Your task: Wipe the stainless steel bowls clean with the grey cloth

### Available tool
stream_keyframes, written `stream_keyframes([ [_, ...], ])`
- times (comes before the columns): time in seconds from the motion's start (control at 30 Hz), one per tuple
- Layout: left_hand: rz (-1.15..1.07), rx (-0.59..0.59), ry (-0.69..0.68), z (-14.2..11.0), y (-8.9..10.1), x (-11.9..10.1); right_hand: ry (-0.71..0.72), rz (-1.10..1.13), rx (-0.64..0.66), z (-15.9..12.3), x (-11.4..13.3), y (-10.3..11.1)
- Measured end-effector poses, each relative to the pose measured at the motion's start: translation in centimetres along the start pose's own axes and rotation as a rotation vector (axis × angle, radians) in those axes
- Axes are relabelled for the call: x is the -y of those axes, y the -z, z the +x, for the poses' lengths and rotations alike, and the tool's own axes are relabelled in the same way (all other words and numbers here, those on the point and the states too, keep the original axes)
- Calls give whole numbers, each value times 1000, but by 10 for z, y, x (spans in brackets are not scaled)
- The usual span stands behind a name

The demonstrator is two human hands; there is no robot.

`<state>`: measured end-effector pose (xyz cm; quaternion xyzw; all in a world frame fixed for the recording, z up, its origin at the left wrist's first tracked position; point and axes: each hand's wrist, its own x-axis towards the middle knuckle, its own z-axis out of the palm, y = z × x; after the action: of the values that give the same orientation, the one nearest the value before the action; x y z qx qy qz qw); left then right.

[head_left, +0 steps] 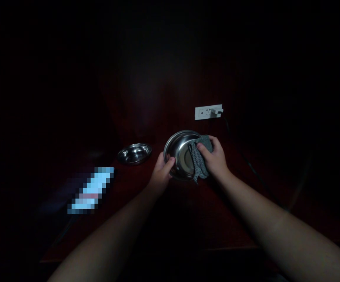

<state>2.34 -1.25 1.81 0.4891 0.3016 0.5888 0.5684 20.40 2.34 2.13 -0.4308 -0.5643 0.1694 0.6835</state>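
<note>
A shiny steel bowl (177, 150) is held up above the dark red table, tilted so that its inside faces me. My left hand (161, 172) grips its left rim, thumb inside and fingers behind. At the right rim, my right hand (217, 156) is closed on a grey-green cloth (199, 160), which is pressed over the edge and hangs partly across the bowl's inside. The fingers of that hand behind the rim are hidden. A second steel bowl (134, 154), shallow and upright, rests on the table left of my hands.
A lit, pixelated screen (95, 190) lies on the table (184, 223) at the left, with a cable near it. A white wall socket (207, 112) with a plug in it is behind the bowl; its dark cable runs down to the right. The surroundings are very dark.
</note>
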Motion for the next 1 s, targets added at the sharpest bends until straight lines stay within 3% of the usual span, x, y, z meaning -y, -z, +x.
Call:
stream_keyframes([
  [0.27,4,-10,-49,3,1,0,11,-17,23,0,-1,0],
  [0.6,6,-6,-12,0,-2,-7,-32,3,79,-1,4,1],
  [1.0,77,83,-52,0,0,-15,-5,-11,158,-3,11,0],
])
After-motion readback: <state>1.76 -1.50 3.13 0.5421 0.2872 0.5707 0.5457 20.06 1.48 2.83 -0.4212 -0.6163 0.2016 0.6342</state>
